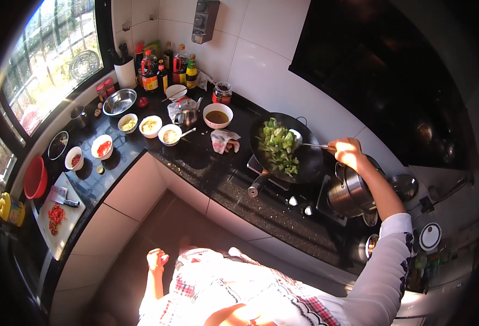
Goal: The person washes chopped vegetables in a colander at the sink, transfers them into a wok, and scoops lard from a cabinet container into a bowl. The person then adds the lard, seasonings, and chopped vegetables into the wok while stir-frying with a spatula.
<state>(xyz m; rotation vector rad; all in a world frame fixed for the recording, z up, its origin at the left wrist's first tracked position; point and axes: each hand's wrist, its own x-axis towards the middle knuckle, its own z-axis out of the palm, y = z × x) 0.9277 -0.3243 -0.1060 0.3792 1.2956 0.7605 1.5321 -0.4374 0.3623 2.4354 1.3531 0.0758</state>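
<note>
My right hand [346, 152] grips the wooden handle of a metal wok spatula [313, 145]. Its blade rests against chopped green leafy vegetables [279, 144] in a dark wok [311, 165]. The wok sits on the gas hob, and its wooden handle [258, 184] points towards me with neither hand on it. Low beside my body, over the floor, my left hand [157, 258] is curled into a loose fist, and nothing shows in it.
Right of the wok stands a steel pot [347, 195]. Bowls of brown liquid [218, 117] and chopped ingredients line the counter, near a steel teapot [188, 112] and a folded cloth [223, 139]. At left, a cleaver [63, 196] and chopped red peppers [55, 218] lie on a cutting board [70, 216].
</note>
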